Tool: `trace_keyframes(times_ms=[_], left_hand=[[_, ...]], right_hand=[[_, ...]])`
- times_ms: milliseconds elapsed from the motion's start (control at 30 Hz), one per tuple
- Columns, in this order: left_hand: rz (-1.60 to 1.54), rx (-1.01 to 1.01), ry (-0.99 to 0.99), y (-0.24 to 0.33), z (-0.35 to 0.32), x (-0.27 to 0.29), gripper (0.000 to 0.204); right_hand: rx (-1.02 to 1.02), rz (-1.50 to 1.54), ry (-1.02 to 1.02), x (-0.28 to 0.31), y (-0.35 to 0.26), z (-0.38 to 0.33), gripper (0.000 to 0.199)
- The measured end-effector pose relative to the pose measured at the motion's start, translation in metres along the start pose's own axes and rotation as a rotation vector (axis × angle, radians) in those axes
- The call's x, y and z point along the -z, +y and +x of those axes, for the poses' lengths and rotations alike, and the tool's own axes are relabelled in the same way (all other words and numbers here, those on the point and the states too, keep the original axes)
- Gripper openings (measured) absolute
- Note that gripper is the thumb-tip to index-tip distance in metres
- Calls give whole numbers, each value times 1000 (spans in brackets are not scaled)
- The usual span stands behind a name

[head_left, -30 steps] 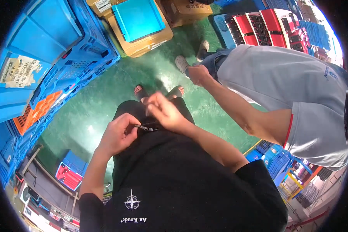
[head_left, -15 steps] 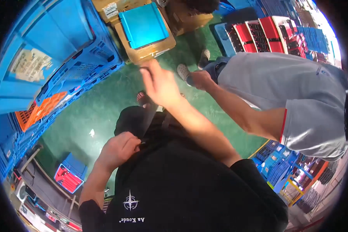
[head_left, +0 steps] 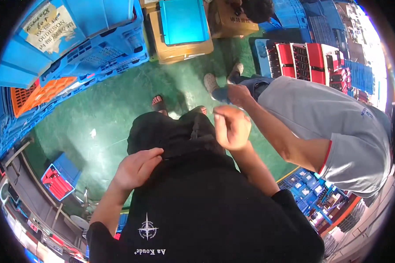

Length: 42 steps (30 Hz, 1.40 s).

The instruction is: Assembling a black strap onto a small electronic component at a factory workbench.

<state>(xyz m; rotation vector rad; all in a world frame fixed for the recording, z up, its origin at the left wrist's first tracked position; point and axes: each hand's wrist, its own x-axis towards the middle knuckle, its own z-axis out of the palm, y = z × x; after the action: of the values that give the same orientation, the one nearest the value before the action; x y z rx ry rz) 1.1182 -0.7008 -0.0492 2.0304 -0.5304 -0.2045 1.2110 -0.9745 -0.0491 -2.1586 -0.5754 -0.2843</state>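
Note:
My left hand [head_left: 137,169] is at the front of my black shirt [head_left: 206,210], beside the dark trousers [head_left: 150,131]. Its fingers are pressed together with their tips against the dark cloth; whether they pinch anything is hidden. My right hand [head_left: 234,128] hovers to the right of the trousers, its fingers curled in loosely toward the thumb, and nothing shows in it. Close to it, a co-worker's hand [head_left: 240,95] hangs at the end of a bare forearm, beside the grey shirt [head_left: 320,109].
Blue crates [head_left: 96,57] stand stacked at the left, with an orange crate [head_left: 35,94] among them. A turquoise lid [head_left: 185,22] lies on a brown carton [head_left: 184,55] ahead. Red and white trays [head_left: 314,61] are at far right. A blue box [head_left: 68,168] with red items sits lower left.
My right hand has drawn back from near the carton, toward my body and to the right. My left hand stays by the shirt. The whole view has shifted a little.

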Motion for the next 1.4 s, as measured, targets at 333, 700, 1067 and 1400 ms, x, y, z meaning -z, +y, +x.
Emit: trace_keyframes(times_ms=[333,700,1067,1400], left_hand=[[-11,-159,-11,-9,2,-11,12],[-94,-5,-138,-15,0,-9,12],[99,-184,94,-6,5,-12,21],[79,-153,119,-3,1,-15,21]], right_hand=[[151,64,-687,16,2,11,18],[49,614,-631,-37,-36,6,19],[-315,875,-771,-49,-16,-10,17],[-351,941,-805,-49,-13,-9,17]])
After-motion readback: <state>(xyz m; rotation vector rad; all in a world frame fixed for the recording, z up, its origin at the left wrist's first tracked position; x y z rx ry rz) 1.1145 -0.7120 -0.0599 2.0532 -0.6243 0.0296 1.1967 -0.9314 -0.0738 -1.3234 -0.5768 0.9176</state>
